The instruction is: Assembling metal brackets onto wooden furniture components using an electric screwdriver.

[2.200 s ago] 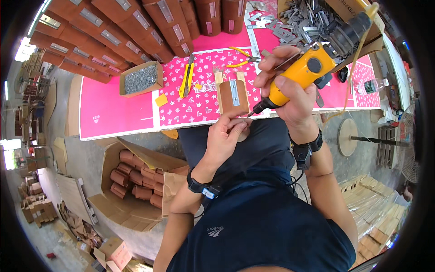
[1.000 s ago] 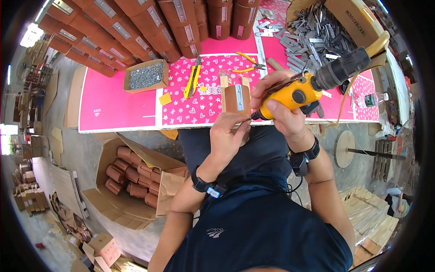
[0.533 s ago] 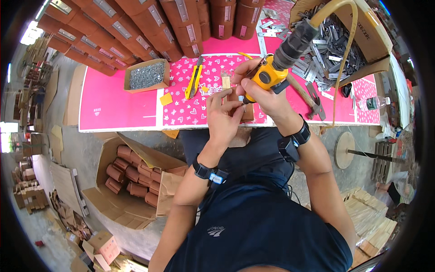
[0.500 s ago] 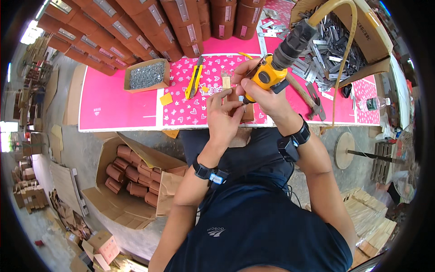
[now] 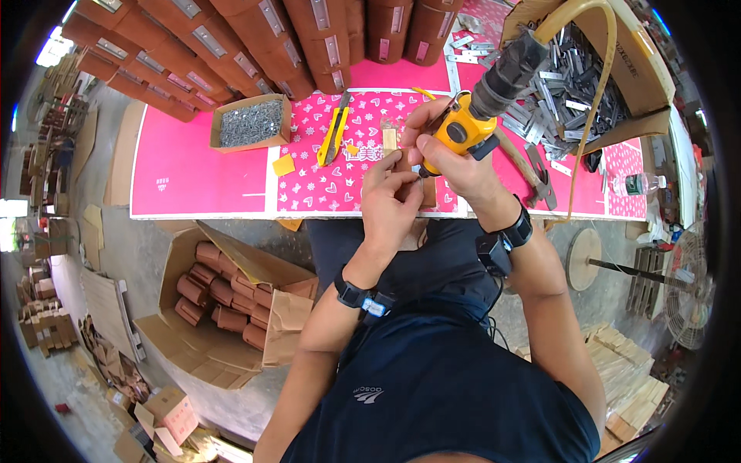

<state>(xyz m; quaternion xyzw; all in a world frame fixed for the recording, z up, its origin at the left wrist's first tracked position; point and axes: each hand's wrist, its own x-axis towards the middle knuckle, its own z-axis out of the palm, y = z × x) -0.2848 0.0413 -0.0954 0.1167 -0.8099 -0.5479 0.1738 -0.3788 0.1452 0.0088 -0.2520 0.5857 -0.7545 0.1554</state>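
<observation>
My right hand (image 5: 468,174) grips a yellow-and-black power screwdriver (image 5: 457,133), its body tilted and its tip pointing down toward the near edge of the table. Close by that tip, my left hand (image 5: 388,207) has thumb and fingers pinched together; what they hold is too small and covered to make out. Under the tip and beside the left fingers lies a brown piece (image 5: 429,197), mostly hidden by both hands. A small pale block (image 5: 390,139) lies just beyond the left fingers.
On the pink table (image 5: 201,181) are an open box of screws (image 5: 251,125), a yellow utility knife (image 5: 333,135) and a hammer (image 5: 539,179). Brown curved pieces (image 5: 328,46) stand stacked behind. A carton of metal strips (image 5: 644,85) is at right, another carton (image 5: 204,363) below left.
Both hands and the screwdriver sit slightly farther right in the picture, though the whole view has shifted a little too. The grips look the same.
</observation>
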